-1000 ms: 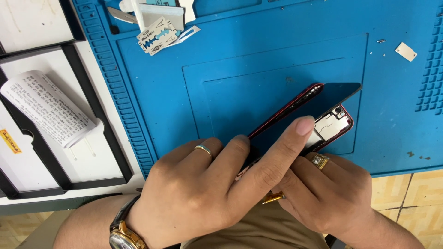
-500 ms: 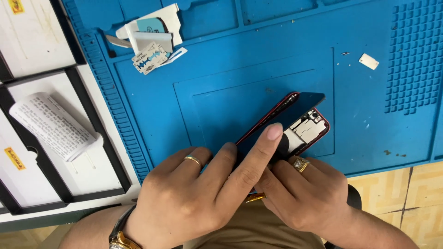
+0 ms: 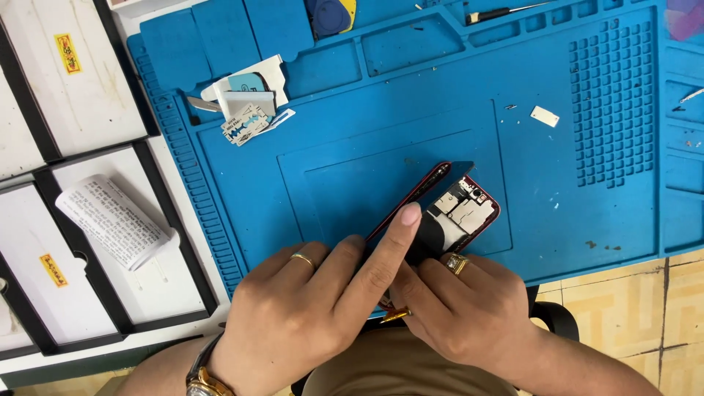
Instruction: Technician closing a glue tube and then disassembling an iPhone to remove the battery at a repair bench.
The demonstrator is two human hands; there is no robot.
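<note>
prying the screen [image 3: 411, 202] off a red phone [image 3: 469, 213] on the blue repair mat [image 3: 352, 125]; left hand [image 3: 308, 315] grasping screen, right hand [image 3: 458, 308] gripping phone body; next likely calls for gentle lifting.

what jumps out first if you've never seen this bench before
Dead centre near the bottom, the left hand and right hand hold a red phone prised open, its insides bared and the screen lifted on edge under the left forefinger. All of it sits on a big blue work mat that fills most of the view. At left, a rolled printed paper lies on a white tray.
</note>
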